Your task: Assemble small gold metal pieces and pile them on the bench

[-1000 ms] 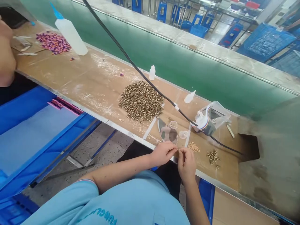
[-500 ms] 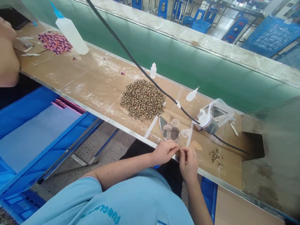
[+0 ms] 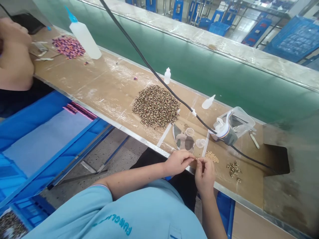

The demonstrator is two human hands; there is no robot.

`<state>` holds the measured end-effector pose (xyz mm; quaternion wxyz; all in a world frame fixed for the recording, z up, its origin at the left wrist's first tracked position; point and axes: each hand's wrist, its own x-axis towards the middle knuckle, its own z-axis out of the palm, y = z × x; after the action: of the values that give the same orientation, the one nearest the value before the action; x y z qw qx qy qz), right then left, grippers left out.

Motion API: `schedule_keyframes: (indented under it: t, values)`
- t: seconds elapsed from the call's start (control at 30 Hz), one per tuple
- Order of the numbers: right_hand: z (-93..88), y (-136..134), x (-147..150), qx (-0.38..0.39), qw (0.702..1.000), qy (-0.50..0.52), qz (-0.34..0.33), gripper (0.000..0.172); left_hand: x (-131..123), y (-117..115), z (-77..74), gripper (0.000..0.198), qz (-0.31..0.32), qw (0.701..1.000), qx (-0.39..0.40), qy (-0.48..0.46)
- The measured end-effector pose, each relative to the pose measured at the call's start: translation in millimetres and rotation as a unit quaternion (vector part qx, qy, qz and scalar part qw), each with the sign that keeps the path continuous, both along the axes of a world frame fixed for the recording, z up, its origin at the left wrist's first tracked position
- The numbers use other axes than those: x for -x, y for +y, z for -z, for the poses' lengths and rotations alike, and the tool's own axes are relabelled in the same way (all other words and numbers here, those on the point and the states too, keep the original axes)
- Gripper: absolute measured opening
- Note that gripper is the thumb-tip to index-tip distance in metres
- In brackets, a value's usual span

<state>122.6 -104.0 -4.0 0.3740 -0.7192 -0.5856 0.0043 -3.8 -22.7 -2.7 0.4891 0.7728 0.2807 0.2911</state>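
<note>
My left hand and my right hand meet at the near edge of the wooden bench, fingertips pinched together on a tiny piece too small to name. Just beyond my hands lie a small heap of pale beads and a few gold-brown rings. A big pile of the same gold-brown rings lies further left. A clear film with small clear cups sits right behind my left hand.
A black cable crosses the bench to a clear tub holding a small device. Two small dropper bottles and a large squeeze bottle stand by the green conveyor. Another person's hand is at left near purple pieces. Blue crate below.
My hands stay pinched together at the bench edge; only the view has shifted slightly, sliding the scene a little to the right.
</note>
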Motion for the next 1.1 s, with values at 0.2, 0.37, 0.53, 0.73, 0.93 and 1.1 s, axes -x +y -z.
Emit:
schedule_keyframes:
  t: [0.2, 0.37, 0.53, 0.73, 0.93, 1.1]
  values:
    - [6.2, 2, -8, -0.019, 0.999, -0.023, 0.016, 0.029, 26, 13, -8.1, 0.019, -0.026, 0.999, -0.037, -0.027]
    - [8.9, 4, -11, -0.023, 0.999, -0.015, 0.018, 0.032, 77, 55, -14.1, 0.016, -0.235, 0.966, -0.095, 0.049]
    - [11.6, 4, -13, -0.021, 1.0, -0.012, 0.017, 0.032, 99, 84, -13.6, 0.011, -0.274, 0.94, -0.119, 0.162]
    - [-0.9, 4, -16, 0.002, 1.0, -0.024, 0.008, 0.029, 87, 81, -9.4, 0.013, -0.247, 0.92, -0.168, 0.253]
    - [-18.3, 11, -28, 0.048, 0.998, -0.037, 0.019, 0.029, 93, 81, 2.0, 0.02, -0.259, 0.917, -0.226, 0.204]
    - [-28.3, 23, -41, 0.067, 0.993, -0.089, 0.026, 0.032, 82, 63, -9.5, 0.018, -0.249, 0.955, -0.142, 0.077]
